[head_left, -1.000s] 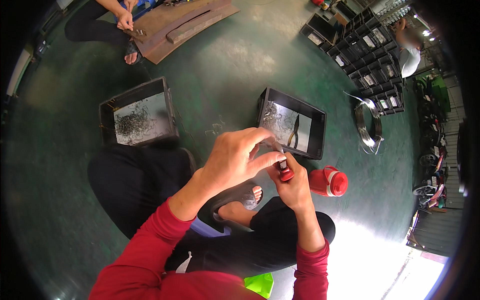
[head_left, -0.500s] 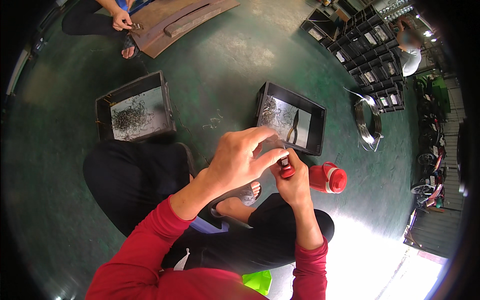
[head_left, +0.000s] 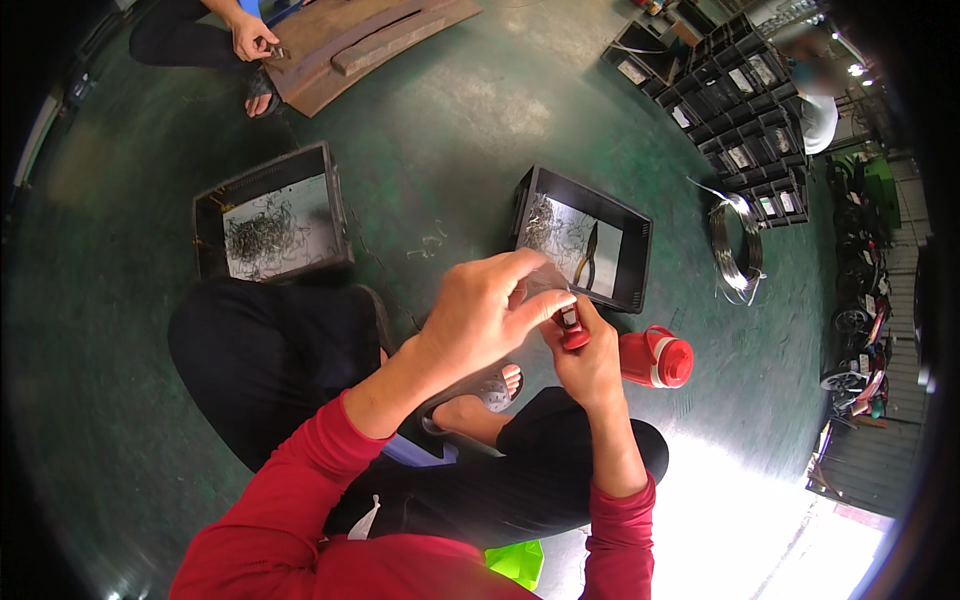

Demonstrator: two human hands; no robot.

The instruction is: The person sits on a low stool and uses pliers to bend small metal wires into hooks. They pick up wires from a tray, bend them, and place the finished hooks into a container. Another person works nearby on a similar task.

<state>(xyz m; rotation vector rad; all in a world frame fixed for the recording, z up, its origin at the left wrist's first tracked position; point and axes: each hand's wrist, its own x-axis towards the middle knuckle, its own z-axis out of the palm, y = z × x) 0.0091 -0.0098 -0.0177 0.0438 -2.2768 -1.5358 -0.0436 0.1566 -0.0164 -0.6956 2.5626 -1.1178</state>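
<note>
My right hand [head_left: 588, 368] is wrapped round a small tool with a red handle [head_left: 574, 338]; its working end is hidden between my hands. Close against it is my left hand [head_left: 478, 308], with curled, partly blurred fingers and the thumb at the top of the tool. Whatever those fingers pinch is too small and smeared to make out. Just beyond my hands, a black crate [head_left: 633, 262] contains small bent wire pieces [head_left: 542, 222] and pliers [head_left: 590, 255] with dark and yellow handles.
A second black crate [head_left: 340, 205] with wire pieces stands left. A red jug [head_left: 655, 358] sits right of my hand, a wire coil [head_left: 718, 240] farther right. Stacked crates [head_left: 735, 110] rise behind. Another person's hand [head_left: 252, 38] works by a brown board [head_left: 310, 80].
My left fingers have shifted slightly and blurred near the red-handled tool. My right hand stays almost in place. The other person's hand at the far left has moved a little.
</note>
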